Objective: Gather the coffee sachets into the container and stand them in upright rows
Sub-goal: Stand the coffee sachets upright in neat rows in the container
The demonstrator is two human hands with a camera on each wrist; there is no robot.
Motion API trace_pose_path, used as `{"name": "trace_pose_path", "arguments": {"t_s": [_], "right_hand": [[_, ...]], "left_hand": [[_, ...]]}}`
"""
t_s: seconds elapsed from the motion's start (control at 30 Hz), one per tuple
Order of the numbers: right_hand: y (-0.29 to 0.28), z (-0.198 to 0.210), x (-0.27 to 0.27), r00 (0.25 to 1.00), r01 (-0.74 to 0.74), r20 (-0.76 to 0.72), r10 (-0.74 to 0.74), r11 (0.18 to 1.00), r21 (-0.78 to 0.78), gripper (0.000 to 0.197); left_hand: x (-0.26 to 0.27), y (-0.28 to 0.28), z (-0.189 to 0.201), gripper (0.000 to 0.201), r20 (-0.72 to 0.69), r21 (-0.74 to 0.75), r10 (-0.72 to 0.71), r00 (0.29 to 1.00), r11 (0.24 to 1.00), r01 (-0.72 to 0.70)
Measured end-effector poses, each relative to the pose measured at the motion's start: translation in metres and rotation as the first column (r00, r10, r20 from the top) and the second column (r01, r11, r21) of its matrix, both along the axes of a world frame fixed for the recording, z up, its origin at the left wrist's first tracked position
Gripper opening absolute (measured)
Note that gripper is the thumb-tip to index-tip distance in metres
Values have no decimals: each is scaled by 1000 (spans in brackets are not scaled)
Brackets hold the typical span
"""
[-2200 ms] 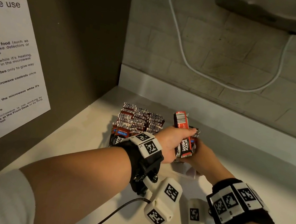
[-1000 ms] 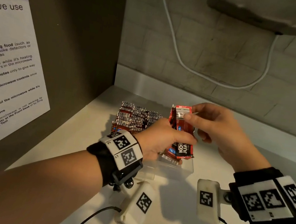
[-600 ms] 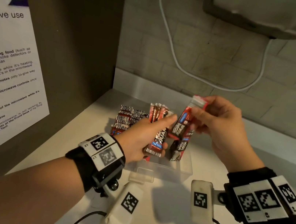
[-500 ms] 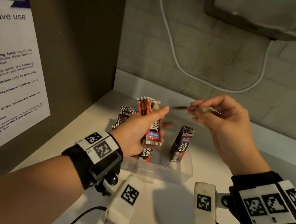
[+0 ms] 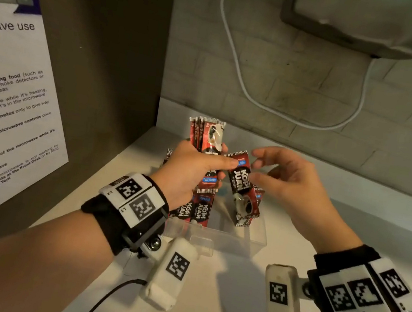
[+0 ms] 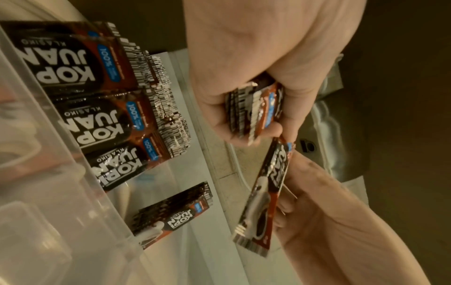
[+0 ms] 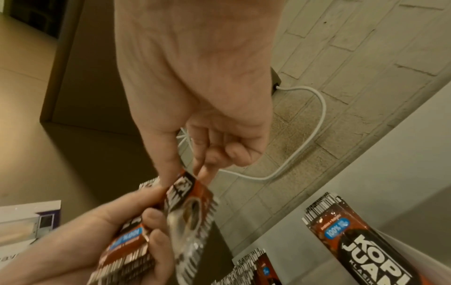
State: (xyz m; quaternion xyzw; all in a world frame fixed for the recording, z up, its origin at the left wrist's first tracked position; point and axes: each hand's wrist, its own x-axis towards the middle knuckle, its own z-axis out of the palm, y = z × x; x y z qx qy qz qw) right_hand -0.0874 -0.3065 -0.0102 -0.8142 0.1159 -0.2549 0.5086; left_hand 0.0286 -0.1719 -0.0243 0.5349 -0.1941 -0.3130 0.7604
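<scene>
My left hand point(image 5: 213, 167) grips a bundle of red-and-black coffee sachets point(image 5: 206, 139) upright above the clear plastic container point(image 5: 240, 238). One single sachet point(image 5: 243, 188) hangs tilted just right of the bundle. My right hand point(image 5: 254, 165) pinches its top edge with thumb and index, which the right wrist view shows at my right hand point(image 7: 190, 171). My left thumb touches the same corner. Upright rows of sachets point(image 6: 97, 96) fill the container's left side. A short stack point(image 6: 175, 217) stands at its right.
The container sits on a white counter point(image 5: 230, 306) in a corner. A dark side wall with a paper notice point(image 5: 7, 99) is on the left. A white cable point(image 5: 238, 75) loops down the brick back wall below a mounted appliance point(image 5: 367, 19).
The right hand drew one sachet off the left hand's bundle, lifted it, then brought it back down beside the bundle. The left hand raised the bundle higher over the container.
</scene>
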Motion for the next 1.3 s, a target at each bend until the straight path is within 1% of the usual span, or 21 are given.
{"name": "trace_pose_path", "arguments": {"t_s": [0.07,0.1,0.2,0.3,0.37,0.43,0.5,0.57,0.7,0.77,0.8,0.93,1.0,1.07,1.17,1.3], "right_hand": [[3,-1,4,996,8,-91,-10,1000,-26,27],[3,-1,5,994,18,-110,-21,999,-29,24],[-7,-4,5,990,104,-99,-101,994,29,23],[-28,-14,0,965,249,-108,-240,965,79,28],[-39,-27,-4,940,317,-170,-296,943,106,25],[-44,-42,-7,914,347,-267,-306,930,119,21],[-46,-55,-8,886,350,-358,-294,931,103,17],[-48,-65,-7,865,351,-407,-294,934,71,13],[-53,-77,-4,853,382,-387,-351,924,5,19],[-55,-79,-1,853,387,-358,-380,920,-55,23],[-55,-80,0,852,389,-343,-396,917,-92,23],[-55,-80,2,848,389,-318,-425,905,-174,20],[-53,-82,2,842,393,-318,-437,899,-194,23],[-50,-82,3,825,400,-351,-444,896,-193,26],[-45,-81,9,783,384,-455,-424,905,-182,32],[-40,-82,18,769,295,-518,-373,927,-230,32]], "left_hand": [[-4,-3,0,20,29,27,-49,998,998,48],[-6,-5,-1,17,34,33,-64,997,997,63],[-8,-10,-4,8,24,55,-76,997,996,75],[-7,-18,-11,10,-30,75,-91,995,993,93],[-9,-25,-17,7,-85,99,-125,989,986,133],[-11,-34,-24,6,-158,118,-165,973,976,185],[-13,-42,-32,7,-202,156,-184,962,963,217],[-14,-51,-42,14,-211,205,-192,958,950,236],[-23,-63,-48,29,-262,237,-224,939,928,288],[-26,-69,-50,49,-271,252,-233,934,919,303],[-27,-72,-51,52,-270,254,-227,936,921,296],[-29,-81,-51,46,-300,203,-206,931,940,273],[-30,-83,-51,37,-310,187,-198,930,946,264],[-29,-86,-54,31,-328,163,-214,920,947,278],[-29,-88,-57,33,-330,149,-218,918,949,279],[-29,-90,-57,31,-316,148,-215,924,951,272]]}}
